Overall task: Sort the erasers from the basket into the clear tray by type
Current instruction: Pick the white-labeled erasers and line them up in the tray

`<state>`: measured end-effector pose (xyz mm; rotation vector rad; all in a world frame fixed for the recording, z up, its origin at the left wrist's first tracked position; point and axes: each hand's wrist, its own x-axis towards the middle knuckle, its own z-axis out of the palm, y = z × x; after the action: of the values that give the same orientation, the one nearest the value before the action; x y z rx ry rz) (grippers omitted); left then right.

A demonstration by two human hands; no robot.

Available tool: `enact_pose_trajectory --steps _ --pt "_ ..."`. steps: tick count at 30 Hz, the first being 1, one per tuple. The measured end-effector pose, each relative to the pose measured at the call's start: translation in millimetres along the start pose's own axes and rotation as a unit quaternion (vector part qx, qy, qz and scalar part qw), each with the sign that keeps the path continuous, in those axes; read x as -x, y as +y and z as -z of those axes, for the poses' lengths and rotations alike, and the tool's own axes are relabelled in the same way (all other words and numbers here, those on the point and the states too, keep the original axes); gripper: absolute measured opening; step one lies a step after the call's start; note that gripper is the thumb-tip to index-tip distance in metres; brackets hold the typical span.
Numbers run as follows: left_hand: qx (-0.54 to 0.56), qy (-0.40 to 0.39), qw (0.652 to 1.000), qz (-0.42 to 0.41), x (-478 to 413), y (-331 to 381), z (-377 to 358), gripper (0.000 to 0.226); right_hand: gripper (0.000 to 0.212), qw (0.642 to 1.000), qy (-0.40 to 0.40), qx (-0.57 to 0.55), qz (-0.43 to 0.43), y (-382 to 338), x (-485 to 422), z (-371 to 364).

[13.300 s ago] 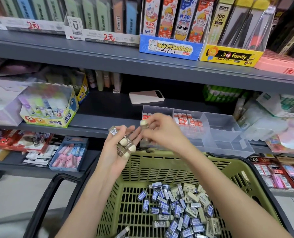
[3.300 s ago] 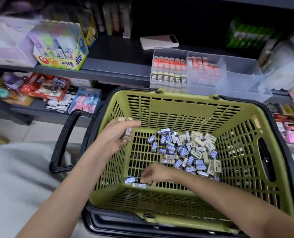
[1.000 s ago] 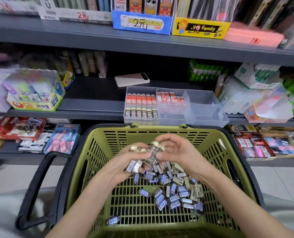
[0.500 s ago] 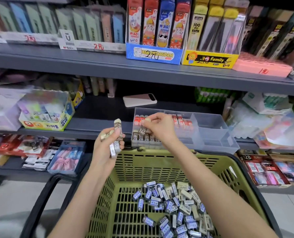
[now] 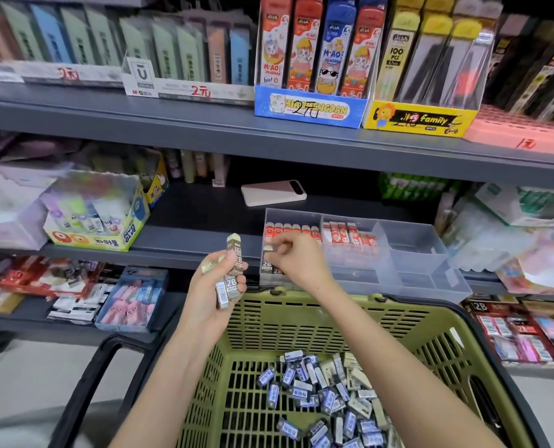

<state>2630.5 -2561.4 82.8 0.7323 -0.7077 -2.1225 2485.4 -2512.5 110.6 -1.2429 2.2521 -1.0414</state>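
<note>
A brown-sleeved 2B eraser (image 5: 266,253) is pinched between the fingers (image 5: 282,245) of the right hand (image 5: 296,261) and is held upright at the front of the leftmost compartment of the clear tray (image 5: 411,250), beside the brown 2B erasers already standing there. It would best be lowered vertically into the gap beside its neighbours, label facing forward, and released only once its base is seated, so that the row is not toppled.

The left hand (image 5: 219,282) is closed around a small bundle of spare erasers (image 5: 232,276), one of them standing tall above the fist. It is held over the rim of the green basket (image 5: 301,321), where many blue-sleeved and pale erasers (image 5: 324,396) remain.

Room is tight at the tray's front wall, which sits just behind the basket rim at the shelf (image 5: 188,240) edge; red-sleeved erasers (image 5: 350,234) fill the back row and the middle compartment. The rightmost compartment appears empty. A phone (image 5: 274,193) lies well behind the tray, out of the way.
</note>
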Motion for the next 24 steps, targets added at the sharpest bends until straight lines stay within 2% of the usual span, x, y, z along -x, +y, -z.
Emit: enact_pose_trajectory --steps 5,8,10,13,16,19,22,24 --pt "-0.011 -0.006 1.000 0.007 2.4 -0.2 -0.3 0.007 0.028 0.998 -0.056 -0.019 -0.018 2.6 0.1 4.0" --pt "-0.026 -0.013 1.000 0.006 3.7 -0.5 -1.3 0.010 0.025 1.000 -0.021 0.003 0.021 1.0 2.6 7.9" --pt "-0.041 -0.033 0.999 0.007 4.6 -0.1 -1.4 0.005 0.023 0.996 -0.008 -0.060 0.060 -6.5 8.9 10.9" --pt "-0.050 -0.081 0.995 0.022 7.2 0.9 -2.0 0.008 0.014 0.978 -0.090 -0.173 0.078 -17.1 17.5 13.1" --pt "-0.050 -0.124 0.990 0.035 10.9 -0.4 -3.4 0.010 0.008 0.953 -0.149 -0.259 0.047 -19.9 20.3 18.4" --pt "-0.021 -0.090 0.994 0.053 12.8 -2.4 -5.8 0.018 0.006 0.916 -0.102 -0.389 -0.017 -12.9 10.1 36.7" --pt "0.069 -0.031 0.994 0.082 10.7 -1.0 -6.4 0.027 0.006 0.943 -0.024 -0.326 -0.064 2.2 -2.8 51.7" --pt "0.146 -0.012 0.985 0.094 9.1 1.6 -5.9 0.024 0.014 0.962 -0.023 -0.258 -0.088 9.9 -5.4 47.6"
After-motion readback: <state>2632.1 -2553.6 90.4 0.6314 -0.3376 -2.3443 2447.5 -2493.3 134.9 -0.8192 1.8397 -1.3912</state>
